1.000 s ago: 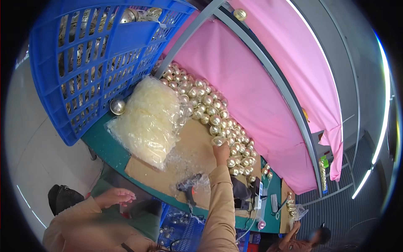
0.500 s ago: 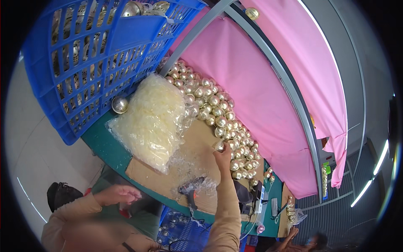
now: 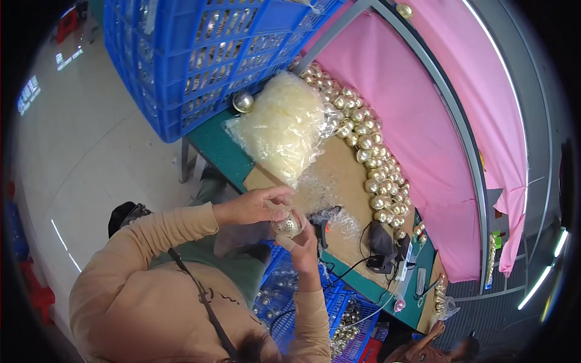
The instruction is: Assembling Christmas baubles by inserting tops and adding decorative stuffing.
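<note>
In front of my body, near the table's front edge, a pale gold ball (image 3: 289, 226) with small holes is between my hands. My right hand (image 3: 307, 246) grips it from the right and below. My left hand (image 3: 254, 206) has its fingers and thumb on the ball's upper left side. The fingers cover part of the ball. Beyond my hands, many similar shiny balls (image 3: 378, 181) are heaped along the back of the table. A clear plastic bag of pale yellow pieces (image 3: 281, 124) lies on the table, past my left hand.
A tall blue slotted crate (image 3: 193, 72) stands at the far left, with a silver ball (image 3: 242, 101) beside it. Clear scraps (image 3: 345, 224) and a black tool with an orange part (image 3: 325, 225) lie on the cardboard (image 3: 342, 160). Blue crates (image 3: 348, 327) holding balls stand below. Another person's hand (image 3: 437, 328) is at the lower right.
My right hand has come back from the heap with a ball to the front of my body. My left hand has moved right and met it there. The view has shifted.
</note>
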Available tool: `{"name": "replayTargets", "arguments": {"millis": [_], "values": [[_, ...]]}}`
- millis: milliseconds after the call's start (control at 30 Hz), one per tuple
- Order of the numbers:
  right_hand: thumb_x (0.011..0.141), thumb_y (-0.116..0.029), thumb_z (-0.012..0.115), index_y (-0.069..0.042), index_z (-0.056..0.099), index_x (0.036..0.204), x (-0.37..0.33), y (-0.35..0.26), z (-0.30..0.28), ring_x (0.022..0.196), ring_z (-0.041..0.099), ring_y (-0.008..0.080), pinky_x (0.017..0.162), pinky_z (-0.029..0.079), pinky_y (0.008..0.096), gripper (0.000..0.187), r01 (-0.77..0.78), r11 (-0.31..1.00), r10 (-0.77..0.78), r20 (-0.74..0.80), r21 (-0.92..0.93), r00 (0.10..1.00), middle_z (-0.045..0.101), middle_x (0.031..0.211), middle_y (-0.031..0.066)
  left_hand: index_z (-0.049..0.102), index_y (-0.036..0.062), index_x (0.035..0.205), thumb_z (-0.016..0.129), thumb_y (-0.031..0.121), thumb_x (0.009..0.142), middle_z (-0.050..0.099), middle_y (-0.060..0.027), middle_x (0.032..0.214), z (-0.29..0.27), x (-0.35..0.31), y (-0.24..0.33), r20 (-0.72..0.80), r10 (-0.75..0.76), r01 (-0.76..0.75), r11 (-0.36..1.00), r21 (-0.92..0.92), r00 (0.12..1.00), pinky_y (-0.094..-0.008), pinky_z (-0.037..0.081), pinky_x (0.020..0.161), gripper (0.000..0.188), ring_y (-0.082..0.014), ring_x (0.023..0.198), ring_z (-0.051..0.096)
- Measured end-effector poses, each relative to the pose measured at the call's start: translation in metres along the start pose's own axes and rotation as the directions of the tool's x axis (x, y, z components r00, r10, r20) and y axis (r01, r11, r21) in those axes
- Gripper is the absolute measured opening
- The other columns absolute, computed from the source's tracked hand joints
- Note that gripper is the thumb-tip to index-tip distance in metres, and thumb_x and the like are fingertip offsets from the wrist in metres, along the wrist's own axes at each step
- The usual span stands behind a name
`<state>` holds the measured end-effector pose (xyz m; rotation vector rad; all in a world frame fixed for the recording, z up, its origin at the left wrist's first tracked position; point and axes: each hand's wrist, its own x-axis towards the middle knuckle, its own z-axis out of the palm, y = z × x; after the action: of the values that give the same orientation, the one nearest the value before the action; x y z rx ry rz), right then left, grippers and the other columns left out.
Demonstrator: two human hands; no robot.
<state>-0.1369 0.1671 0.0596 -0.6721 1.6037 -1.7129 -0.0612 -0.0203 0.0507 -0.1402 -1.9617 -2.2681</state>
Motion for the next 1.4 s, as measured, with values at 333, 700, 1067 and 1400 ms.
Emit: {"name": "replayTargets", "arguments": {"millis": [333,700,1067,1400], "values": [[0.062,-0.002,0.069,-0.007,0.044,0.122,-0.023,0.014,0.03,0.1,0.054,0.0301,0.075,0.049,0.0327,0.066,0.296,0.31,-0.517,0.102,-0.903,0.85,0.046,0.118,0.0158,0.035,-0.0011,0.133,0.051,0.035,0.092,0.057,-0.009,0.095,0.003,-0.041,0.002,-0.057,-0.043,0.059,0.948,0.312,0.997,-0.0269,0.044,0.077,0.057,-0.0137,0.086,0.054],[0.064,0.002,0.07,-0.004,0.04,0.125,-0.033,0.032,0.043,0.105,0.051,0.0287,0.083,0.047,0.0319,0.068,0.289,0.565,-0.4,0.05,-0.773,0.915,0.045,0.119,0.0155,0.049,0.0019,0.122,0.05,0.021,0.089,0.059,-0.01,0.076,0.005,-0.045,-0.025,-0.104,0.067,-0.029,0.945,0.326,0.992,-0.0309,0.045,0.065,0.038,-0.0172,0.07,0.057],[0.072,0.006,0.067,-0.005,0.035,0.13,-0.044,0.052,0.055,0.102,0.054,0.0168,0.085,0.048,0.0294,0.067,0.097,0.993,-0.102,-0.088,-0.064,0.991,0.049,0.116,0.0087,0.053,0.0031,0.121,0.046,0.013,0.094,0.053,0.0002,0.077,0.006,-0.055,-0.027,-0.17,0.208,-0.18,0.97,0.165,0.963,-0.0221,0.043,0.068,0.03,-0.0069,0.072,0.049],[0.067,0.007,0.067,-0.003,0.036,0.128,-0.048,0.052,0.063,0.101,0.055,0.0211,0.085,0.046,0.031,0.069,0.058,0.995,-0.05,-0.093,0.084,0.994,0.051,0.114,0.0096,0.057,0.0021,0.114,0.049,0.022,0.094,0.056,0.0009,0.084,0.001,-0.062,-0.022,-0.151,0.02,-0.034,0.995,-0.091,0.988,-0.0217,0.044,0.068,0.029,-0.0062,0.075,0.051]]}}
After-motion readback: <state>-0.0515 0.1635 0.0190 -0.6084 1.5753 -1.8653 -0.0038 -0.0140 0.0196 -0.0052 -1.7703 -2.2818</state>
